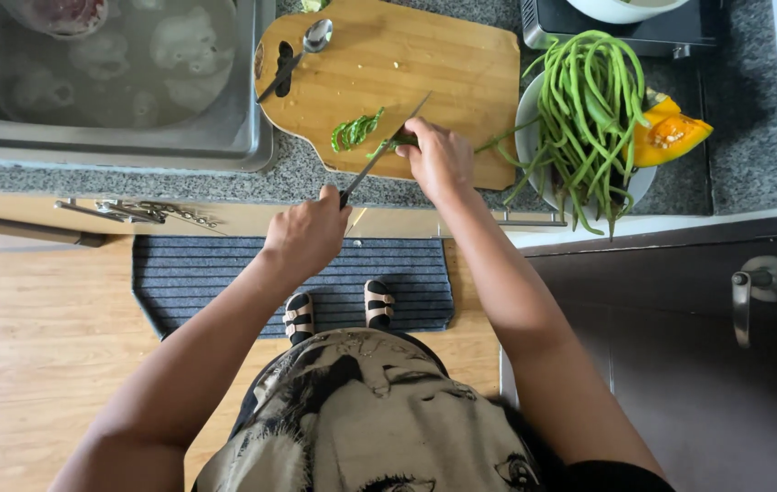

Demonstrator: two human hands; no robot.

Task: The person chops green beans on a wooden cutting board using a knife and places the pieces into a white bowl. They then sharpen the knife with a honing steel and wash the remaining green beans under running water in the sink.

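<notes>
On the board (425, 73), the left hand (308, 233) has its fingers wrapped round a knife (386, 146) while the right hand (438, 157) pins one bean (404, 140), only a small cut pile (355, 130) done; right of the board, a bowl (527, 128) holds many whole beans (589, 109) and pumpkin (675, 132).

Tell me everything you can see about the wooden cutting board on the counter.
The light brown wooden cutting board is rounded at its corners, with a handle slot at its left end. It lies flat on the speckled grey stone counter, beside the steel sink. A metal spoon rests over the slot. Cut green pieces lie on it. The right hand presses beans there; the left hand holds the knife.
</notes>
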